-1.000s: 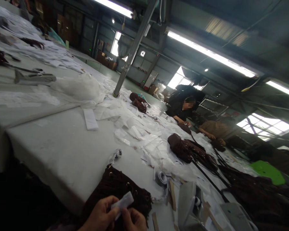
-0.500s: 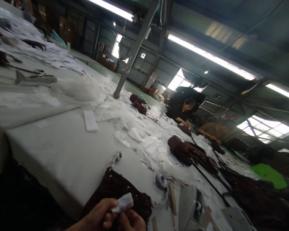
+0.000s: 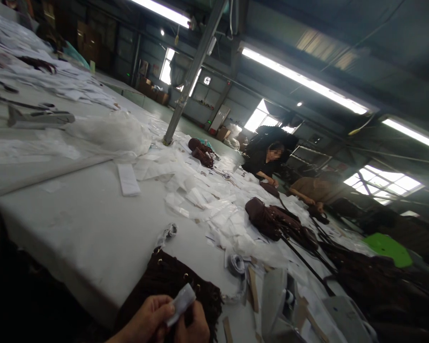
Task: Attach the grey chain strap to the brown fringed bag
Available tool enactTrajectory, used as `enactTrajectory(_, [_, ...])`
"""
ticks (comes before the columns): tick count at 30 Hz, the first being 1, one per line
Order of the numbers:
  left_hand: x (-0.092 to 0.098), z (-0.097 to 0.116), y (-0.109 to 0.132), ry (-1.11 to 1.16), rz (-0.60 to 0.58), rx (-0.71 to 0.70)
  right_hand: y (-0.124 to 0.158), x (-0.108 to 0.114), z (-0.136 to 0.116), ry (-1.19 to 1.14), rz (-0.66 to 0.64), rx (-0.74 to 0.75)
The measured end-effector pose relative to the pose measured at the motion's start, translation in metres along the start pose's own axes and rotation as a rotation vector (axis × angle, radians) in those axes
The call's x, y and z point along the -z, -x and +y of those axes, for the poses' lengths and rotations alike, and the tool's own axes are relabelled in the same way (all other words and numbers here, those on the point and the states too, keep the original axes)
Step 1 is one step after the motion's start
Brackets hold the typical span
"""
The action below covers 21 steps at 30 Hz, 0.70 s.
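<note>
A small folded white strip, of paper or thin cloth, is pinched by my left hand, thumb on top. My right hand closes on its lower right edge, the fingers partly hidden at the bottom of the view. Beneath both hands lies a dark brown bag with gold eyelets and a ragged-looking edge, at the table's near edge. Just beyond the bag sits a small grey-and-white crumpled roll. To the right, a coiled pale tape rests near the bag.
Loose translucent wrappers cover the middle of the white table. Another brown bag lies across it, its straps trailing right. A grey container and brown card strips stand close right. Co-workers lean over the far side.
The white strip has tilted more upright between my hands, and my right hand has turned and risen slightly beside it. The whole view has shifted a little, with the scene sliding left.
</note>
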State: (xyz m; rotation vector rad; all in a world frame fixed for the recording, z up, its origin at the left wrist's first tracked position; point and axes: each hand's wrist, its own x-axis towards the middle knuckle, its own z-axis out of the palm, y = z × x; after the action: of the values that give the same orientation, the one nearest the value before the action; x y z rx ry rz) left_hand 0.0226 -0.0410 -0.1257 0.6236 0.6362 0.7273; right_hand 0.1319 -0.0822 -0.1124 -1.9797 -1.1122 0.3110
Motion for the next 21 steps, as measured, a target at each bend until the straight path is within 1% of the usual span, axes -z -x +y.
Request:
enactTrajectory(1, [0.001, -0.003, -0.001, 0.001, 0.011, -0.028, -0.001, -0.001, -0.001, -0.015, 0.006, -0.017])
enactTrajectory(3, [0.003, -0.008, -0.002, 0.026, 0.037, -0.082, -0.003, -0.002, -0.002, -0.127, -0.001, -0.051])
enactTrajectory(6, [0.002, -0.010, -0.001, 0.007, 0.045, -0.125, -0.003, -0.004, -0.001, -0.435, -0.071, -0.141])
enactTrajectory(8, [-0.001, -0.008, 0.002, -0.065, 0.039, -0.143, -0.001, -0.007, 0.002, -0.637, -0.125, -0.230])
enactTrajectory(10, [-0.003, -0.006, 0.005, -0.139, 0.041, -0.168, 0.000, -0.011, 0.003, -0.771, -0.142, -0.300])
enactTrajectory(13, [-0.004, -0.009, 0.004, -0.171, 0.050, -0.166, 0.001, -0.016, 0.005, -0.862, -0.121, -0.327])
enactTrajectory(17, [0.004, -0.020, -0.003, -0.093, 0.098, -0.155, 0.002, -0.020, 0.006, -0.911, -0.106, -0.323])
enactTrajectory(19, [0.006, -0.022, -0.004, -0.060, 0.085, -0.140, 0.004, -0.022, 0.008, -0.944, -0.124, -0.315])
enactTrajectory(21, [0.007, -0.020, -0.003, -0.025, 0.038, -0.097, 0.006, -0.023, 0.008, -0.986, -0.148, -0.295])
